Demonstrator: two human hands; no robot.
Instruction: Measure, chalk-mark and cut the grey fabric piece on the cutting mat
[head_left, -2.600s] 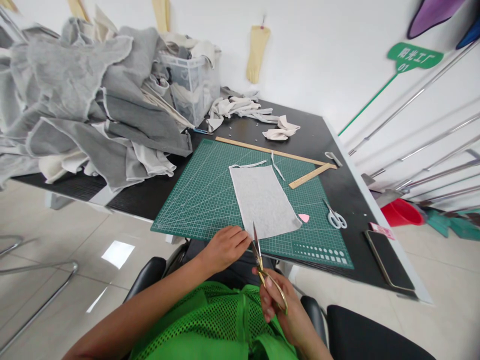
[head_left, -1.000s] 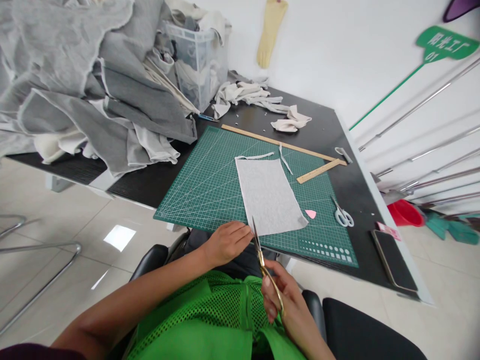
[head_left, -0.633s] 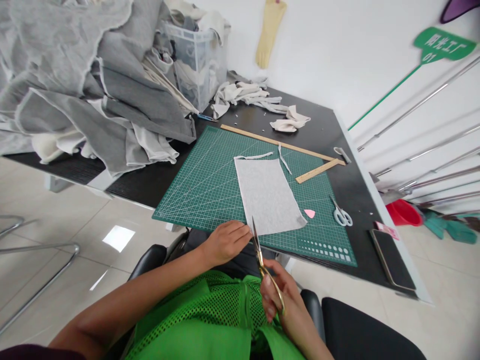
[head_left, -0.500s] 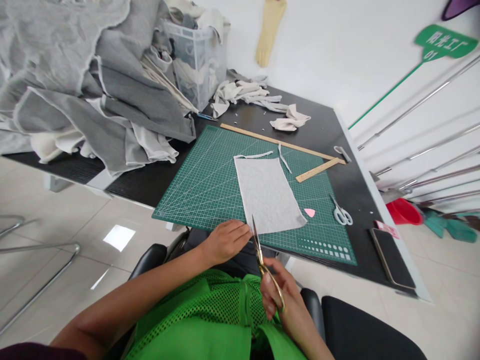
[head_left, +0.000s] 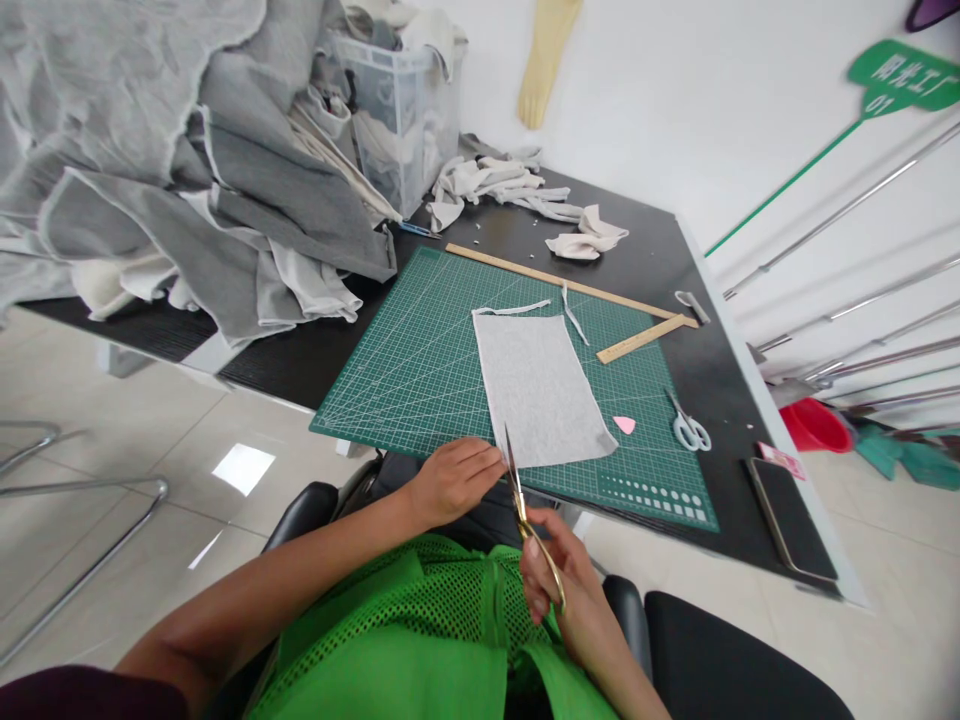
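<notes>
A grey piece of cloth (head_left: 536,385) lies flat on the green cutting mat (head_left: 382,370). My left hand (head_left: 459,480) pinches the cloth's near left corner at the mat's front edge. Gold-handled scissors (head_left: 519,500) are in my right hand (head_left: 562,570), their handle loops round my fingers. Their blades point away from me over the cloth's left edge, close beside my left fingertips. One narrow cloth strip (head_left: 517,309) runs along the cloth's far edge, and a second strip (head_left: 575,315) lies to its right.
A long wooden ruler (head_left: 555,281) and a shorter wooden ruler (head_left: 641,340) lie on the mat's far side. Pink chalk (head_left: 624,425), white-handled scissors (head_left: 691,432) and a phone (head_left: 791,518) sit at right. Grey fabric (head_left: 300,190) is heaped at left by a clear bin (head_left: 405,130).
The scissor blades look slightly more closed at the cloth's left edge. Both hands stay almost in place. The whole view has shifted a little.
</notes>
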